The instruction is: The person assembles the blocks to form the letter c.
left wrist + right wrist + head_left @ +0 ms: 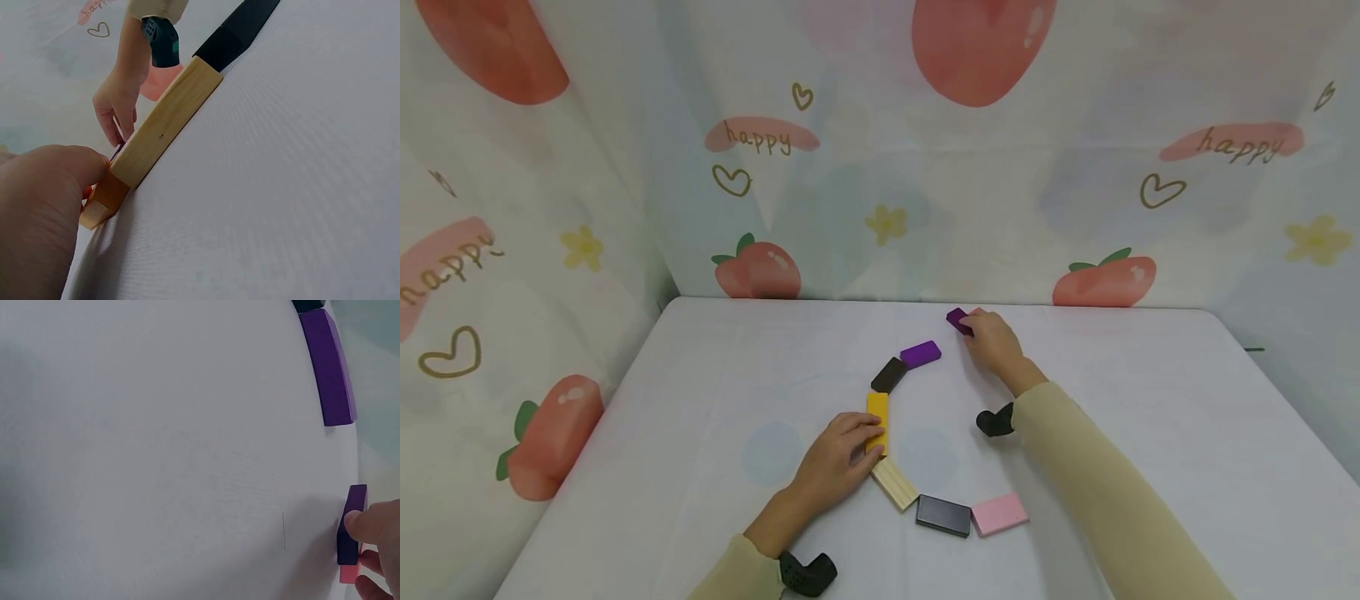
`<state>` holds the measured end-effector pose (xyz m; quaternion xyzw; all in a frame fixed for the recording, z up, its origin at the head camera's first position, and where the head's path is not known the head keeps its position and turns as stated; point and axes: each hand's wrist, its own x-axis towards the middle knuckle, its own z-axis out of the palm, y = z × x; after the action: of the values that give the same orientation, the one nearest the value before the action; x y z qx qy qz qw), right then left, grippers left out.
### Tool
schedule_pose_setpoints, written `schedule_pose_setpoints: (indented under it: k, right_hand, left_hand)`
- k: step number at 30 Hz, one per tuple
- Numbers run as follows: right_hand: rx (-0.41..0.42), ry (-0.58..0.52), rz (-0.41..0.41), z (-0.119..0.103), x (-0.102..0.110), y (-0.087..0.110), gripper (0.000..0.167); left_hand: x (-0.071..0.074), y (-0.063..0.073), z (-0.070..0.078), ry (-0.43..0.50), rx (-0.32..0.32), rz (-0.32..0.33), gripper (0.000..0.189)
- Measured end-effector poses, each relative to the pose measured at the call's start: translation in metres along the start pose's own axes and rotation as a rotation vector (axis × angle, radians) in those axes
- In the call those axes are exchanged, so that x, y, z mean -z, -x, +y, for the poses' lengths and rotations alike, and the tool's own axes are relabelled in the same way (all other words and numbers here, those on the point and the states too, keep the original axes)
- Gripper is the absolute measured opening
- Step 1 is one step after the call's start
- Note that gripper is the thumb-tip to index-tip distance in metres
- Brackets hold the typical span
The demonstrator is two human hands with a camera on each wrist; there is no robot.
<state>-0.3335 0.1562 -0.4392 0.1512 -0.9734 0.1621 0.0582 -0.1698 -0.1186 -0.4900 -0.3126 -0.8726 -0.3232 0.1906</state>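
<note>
Near the table's back edge my right hand (995, 340) pinches a dark purple block (957, 318). In the right wrist view the thumb lies on that dark purple block (352, 540), and a pink-red block (349, 574) shows right beside it; whether the fingers also hold this one I cannot tell. My left hand (838, 457) has its thumb and fingers around a yellow block (877, 404), which lies on the table. Touching or nearly touching its near end is a plain wooden block (895, 484), also seen in the left wrist view as a long wooden side (167, 122).
A curved row runs on from the yellow block: a black block (889, 375) and a purple block (921, 355) toward the back, a dark grey block (943, 516) and a pink block (1000, 514) at the front. The white table (737, 358) meets printed curtains (977, 192) behind.
</note>
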Motion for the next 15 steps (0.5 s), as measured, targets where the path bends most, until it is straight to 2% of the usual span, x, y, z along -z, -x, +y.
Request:
schedule_pose_setpoints:
  k: [10, 15]
  right_hand:
    - [0.037, 0.042, 0.066, 0.0029, -0.0028, 0.0024, 0.022]
    - [0.036, 0.046, 0.048, 0.0009, -0.0023, 0.0034, 0.024]
  left_hand:
    - [0.0004, -0.0006, 0.0013, 0.006, -0.001, 0.002, 0.025]
    - [0.0008, -0.0003, 0.0015, 0.001, 0.007, -0.001, 0.025]
